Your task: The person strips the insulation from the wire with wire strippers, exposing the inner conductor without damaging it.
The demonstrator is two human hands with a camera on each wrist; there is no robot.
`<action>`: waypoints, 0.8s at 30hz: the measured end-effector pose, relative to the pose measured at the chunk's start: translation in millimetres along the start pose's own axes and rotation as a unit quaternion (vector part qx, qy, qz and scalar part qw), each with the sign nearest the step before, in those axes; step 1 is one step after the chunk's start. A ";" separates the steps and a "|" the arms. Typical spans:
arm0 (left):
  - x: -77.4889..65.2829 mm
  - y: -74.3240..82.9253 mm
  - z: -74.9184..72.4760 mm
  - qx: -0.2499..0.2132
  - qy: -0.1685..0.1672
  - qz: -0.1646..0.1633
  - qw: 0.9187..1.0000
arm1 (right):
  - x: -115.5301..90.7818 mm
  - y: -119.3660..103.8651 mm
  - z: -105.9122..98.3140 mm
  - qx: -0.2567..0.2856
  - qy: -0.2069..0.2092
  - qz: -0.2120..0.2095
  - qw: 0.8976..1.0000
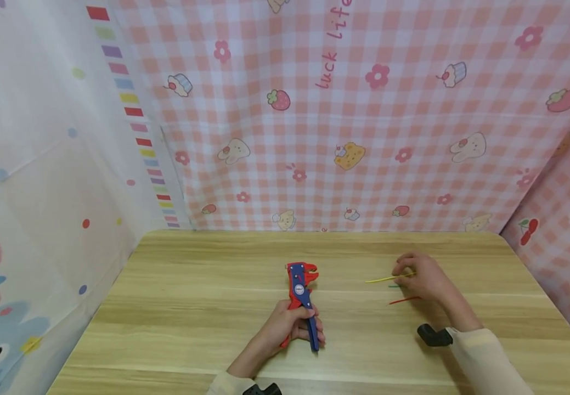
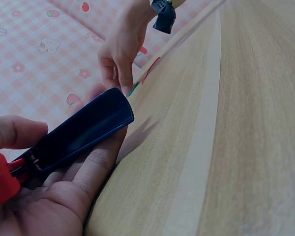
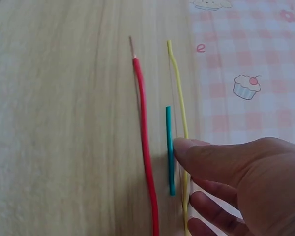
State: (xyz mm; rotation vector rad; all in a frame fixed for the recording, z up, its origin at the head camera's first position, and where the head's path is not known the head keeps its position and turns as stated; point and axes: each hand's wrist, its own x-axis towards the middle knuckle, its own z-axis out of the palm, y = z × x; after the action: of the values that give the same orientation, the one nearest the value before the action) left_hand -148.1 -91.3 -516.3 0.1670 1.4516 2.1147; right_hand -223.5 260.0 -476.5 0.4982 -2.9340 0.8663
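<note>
- Wire stripper (image 1: 299,289), blue and red: held over the wooden table (image 1: 176,312), its jaws at the end away from the person.
- Left hand (image 1: 283,323): curled round the handles of the wire stripper, thumb lying on the blue one.
- Right hand (image 1: 420,277): well to the right of the wire stripper, thumb and forefinger closed together in a pinch on the yellow wire (image 3: 181,93), other fingers loosely bent.
- Green wire (image 3: 170,125): a short, straight piece right of the wire stripper, between the yellow and red wires; whether the right thumb touches it cannot be told.
- Red wire (image 3: 145,128): right of the wire stripper, bare metal showing at the end towards that tool.
- Checked curtain (image 1: 314,120): beyond the wire stripper, behind the table.
</note>
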 end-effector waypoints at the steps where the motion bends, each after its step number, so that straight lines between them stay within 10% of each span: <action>1: -0.1 0.1 0.0 -0.001 -0.001 0.000 1.000 | 0.4 0.3 0.8 -0.001 0.002 0.003 1.000; 24: 0.6 -1.0 -1.0 0.003 -0.010 0.005 1.000 | -13.2 -23.8 -5.9 0.025 0.038 0.029 0.999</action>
State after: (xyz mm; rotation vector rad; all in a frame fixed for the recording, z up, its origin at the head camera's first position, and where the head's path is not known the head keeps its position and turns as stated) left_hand -148.6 -91.6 -517.6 0.1974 1.4496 2.1105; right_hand -203.9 248.2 -460.8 0.3764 -2.8772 0.9446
